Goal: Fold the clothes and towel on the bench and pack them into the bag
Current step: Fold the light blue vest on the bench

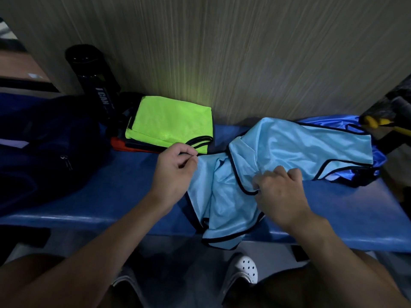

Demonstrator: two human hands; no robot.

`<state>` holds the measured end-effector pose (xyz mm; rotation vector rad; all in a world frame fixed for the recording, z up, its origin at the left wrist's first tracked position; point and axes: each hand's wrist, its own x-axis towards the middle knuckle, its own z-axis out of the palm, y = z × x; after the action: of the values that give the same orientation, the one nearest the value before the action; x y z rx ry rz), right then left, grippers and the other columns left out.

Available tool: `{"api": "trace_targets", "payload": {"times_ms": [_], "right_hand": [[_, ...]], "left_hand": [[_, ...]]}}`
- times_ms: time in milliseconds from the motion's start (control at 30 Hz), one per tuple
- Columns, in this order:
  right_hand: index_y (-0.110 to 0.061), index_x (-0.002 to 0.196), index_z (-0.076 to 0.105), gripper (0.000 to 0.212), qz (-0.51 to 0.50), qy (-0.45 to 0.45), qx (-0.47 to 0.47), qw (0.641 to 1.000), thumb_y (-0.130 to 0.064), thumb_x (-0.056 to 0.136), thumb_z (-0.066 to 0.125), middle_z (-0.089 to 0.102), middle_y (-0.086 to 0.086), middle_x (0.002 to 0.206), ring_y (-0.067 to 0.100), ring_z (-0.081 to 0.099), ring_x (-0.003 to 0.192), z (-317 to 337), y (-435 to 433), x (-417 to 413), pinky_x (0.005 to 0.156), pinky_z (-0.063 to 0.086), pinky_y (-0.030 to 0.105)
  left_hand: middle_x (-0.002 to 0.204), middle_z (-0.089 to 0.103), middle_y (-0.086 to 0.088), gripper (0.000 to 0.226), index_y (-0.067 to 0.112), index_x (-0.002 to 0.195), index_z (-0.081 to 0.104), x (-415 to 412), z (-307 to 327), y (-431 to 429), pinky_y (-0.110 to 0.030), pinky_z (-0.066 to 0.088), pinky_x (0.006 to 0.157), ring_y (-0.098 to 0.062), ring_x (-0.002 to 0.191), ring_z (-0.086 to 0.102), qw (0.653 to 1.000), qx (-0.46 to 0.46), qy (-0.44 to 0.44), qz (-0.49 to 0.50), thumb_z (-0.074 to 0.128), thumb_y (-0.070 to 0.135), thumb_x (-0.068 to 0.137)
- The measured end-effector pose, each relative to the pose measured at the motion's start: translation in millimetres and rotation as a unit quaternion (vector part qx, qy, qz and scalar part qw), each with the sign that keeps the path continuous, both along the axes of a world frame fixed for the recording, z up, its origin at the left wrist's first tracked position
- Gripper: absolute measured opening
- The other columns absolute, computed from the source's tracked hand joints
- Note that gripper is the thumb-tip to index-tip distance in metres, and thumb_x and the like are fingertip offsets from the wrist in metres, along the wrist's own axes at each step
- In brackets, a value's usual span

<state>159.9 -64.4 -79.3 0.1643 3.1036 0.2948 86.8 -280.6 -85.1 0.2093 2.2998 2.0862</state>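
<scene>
A light blue vest with black trim lies crumpled across the blue bench, one end hanging over the front edge. My left hand pinches its black-trimmed left edge. My right hand grips a bunch of the same vest near its middle. A folded neon green vest tops a small stack with red and dark pieces under it, at the back of the bench. A dark navy bag sits at the left end. A royal blue garment lies under the light blue vest at the right.
A black bottle with white lettering stands against the wood-grain wall behind the bag. Dark gear with a yellow part sits at the far right. My white shoe is on the floor below the bench edge.
</scene>
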Motion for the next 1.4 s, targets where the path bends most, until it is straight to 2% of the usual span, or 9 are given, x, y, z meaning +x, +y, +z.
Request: {"api": "trace_targets", "payload": {"times_ms": [267,433,600,633,667,800,1033,1267,1400], "right_hand": [[-0.028,0.111,0.056,0.032,-0.057,0.003,0.019,0.998,-0.015,0.081,0.051,0.053,-0.004,0.103,0.023,0.043,0.104,14.3,7.2,4.0,0.086,0.023,0.039],[-0.036,0.132,0.053,0.049,0.152,-0.016,-0.235,0.96,-0.041,0.083,0.061,0.05,-0.013,0.121,0.016,0.035,0.118,5.8,-20.6,6.6,0.095,0.024,0.035],[-0.036,0.103,0.067,0.021,0.241,-0.054,-0.2,0.948,-0.04,0.084,0.062,0.048,-0.011,0.115,0.017,0.036,0.115,-15.4,-39.9,2.9,0.091,0.025,0.033],[-0.032,0.092,0.067,0.009,0.24,-0.034,-0.193,0.951,-0.034,0.085,0.063,0.05,-0.01,0.107,0.019,0.04,0.112,-17.1,-36.7,1.9,0.088,0.027,0.033],[-0.03,0.084,0.065,0.002,0.23,-0.023,-0.183,0.955,-0.03,0.085,0.063,0.052,-0.01,0.101,0.02,0.042,0.108,-17.2,-31.7,1.4,0.087,0.029,0.034],[-0.028,0.083,0.057,0.008,0.177,-0.008,-0.155,0.972,-0.025,0.091,0.058,0.053,-0.014,0.096,0.018,0.042,0.108,-10.9,-10.4,7.3,0.089,0.031,0.035],[-0.029,0.138,0.036,0.06,0.018,-0.001,-0.107,0.994,-0.04,0.086,0.064,0.04,-0.002,0.125,0.022,0.038,0.117,2.8,-4.8,10.3,0.098,0.03,0.039],[-0.016,0.099,0.053,0.013,-0.082,0.064,-0.163,0.981,-0.006,0.09,0.051,0.055,0.001,0.069,0.031,0.062,0.077,2.9,8.3,7.8,0.076,0.036,0.036],[-0.013,0.099,0.055,0.013,-0.154,0.091,-0.151,0.972,-0.007,0.09,0.047,0.048,0.001,0.065,0.033,0.054,0.072,7.6,17.6,13.2,0.075,0.028,0.035]], "left_hand": [[0.071,0.066,-0.02,0.032,0.022,0.096,0.073,-3.9,-0.8,-9.6,-0.022,0.03,0.045,-0.01,0.047,0.038,0.994,-0.101,0.012,-0.032,0.052,-0.002,0.097],[0.053,0.057,0.014,0.029,0.013,0.115,0.071,1.2,-2.7,-7.2,-0.018,0.026,0.042,-0.005,0.042,0.029,0.99,-0.11,0.016,-0.085,0.052,-0.001,0.097],[0.045,0.036,0.018,0.032,0.008,0.125,0.065,2.8,4.3,-8.6,-0.019,0.027,0.04,-0.011,0.037,0.036,0.988,-0.121,0.046,-0.081,0.052,-0.002,0.097],[0.056,0.06,0.01,0.031,0.007,0.125,0.065,3.7,7.3,-10.2,-0.026,0.034,0.043,-0.016,0.047,0.048,0.987,-0.127,0.056,-0.079,0.053,-0.002,0.097],[0.1,0.061,0.008,0.031,0.006,0.125,0.065,3.6,9.2,-11.8,-0.032,0.043,0.056,-0.016,0.068,0.057,0.986,-0.135,0.063,-0.077,0.054,-0.001,0.096],[0.118,0.058,0.013,0.031,0.012,0.125,0.064,2.7,6.6,-17.8,-0.013,0.042,0.1,0.006,0.111,0.055,0.97,-0.197,0.084,-0.112,0.059,0.006,0.095],[0.122,0.042,0.012,0.036,0.028,0.129,0.058,24.8,-1.8,-23.0,-0.025,0.043,0.091,-0.007,0.11,0.05,0.922,-0.33,0.094,-0.179,0.065,0.027,0.093],[0.131,0.039,0.016,0.054,0.036,0.129,0.056,35.0,-1.9,-32.1,-0.024,0.044,0.099,-0.002,0.12,0.045,0.88,-0.372,0.035,-0.291,0.079,0.039,0.08],[0.119,0.044,0.013,0.027,0.033,0.103,0.063,36.0,-10.2,-32.4,-0.03,0.046,0.092,-0.005,0.113,0.044,0.859,-0.422,0.096,-0.275,0.079,0.035,0.081]]}}
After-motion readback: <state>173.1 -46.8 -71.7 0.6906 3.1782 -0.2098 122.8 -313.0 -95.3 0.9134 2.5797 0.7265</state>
